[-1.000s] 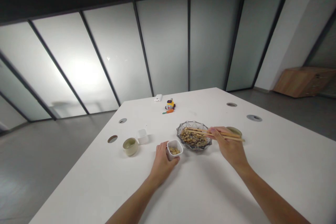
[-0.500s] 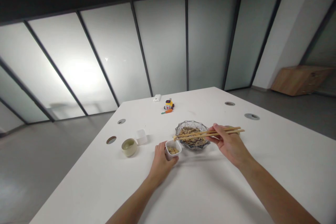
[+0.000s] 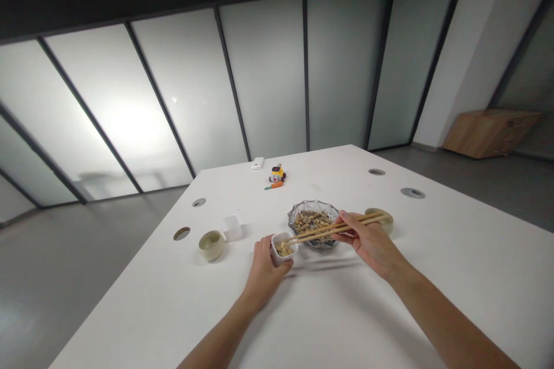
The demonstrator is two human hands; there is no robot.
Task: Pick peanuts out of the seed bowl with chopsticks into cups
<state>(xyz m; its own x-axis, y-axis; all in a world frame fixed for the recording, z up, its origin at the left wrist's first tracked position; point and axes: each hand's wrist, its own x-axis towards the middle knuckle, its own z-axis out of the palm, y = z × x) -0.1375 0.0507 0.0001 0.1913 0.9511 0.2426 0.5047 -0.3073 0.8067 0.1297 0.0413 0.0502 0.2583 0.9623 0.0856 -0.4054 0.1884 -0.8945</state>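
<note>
My left hand (image 3: 267, 268) is wrapped round a small white square cup (image 3: 284, 258) that holds pale tan pieces (image 3: 283, 249). Wooden chopsticks (image 3: 335, 229) are gripped in my right hand (image 3: 370, 245), their tips inside the white cup at its upper part. Whether a piece sits between the tips is too small to tell. Behind the chopsticks stands a clear glass bowl (image 3: 294, 218) of brownish, seed-like bits (image 3: 312, 221), just right of the cup. A greenish bowl (image 3: 386, 221) is partly hidden behind my right hand and the chopstick ends.
On the white table (image 3: 173, 300), a second greenish bowl (image 3: 212, 245) and another white cup (image 3: 232, 228) stand at the left. Farther back are a yellow toy vehicle (image 3: 277, 173), an orange carrot-like object (image 3: 274, 185) and a white device (image 3: 258, 163). Round holes pierce the tabletop.
My right hand has moved slightly left and the chopsticks have tilted, their tips dropping from above the cup's rim into it. More of the right greenish bowl shows. My left hand keeps its hold.
</note>
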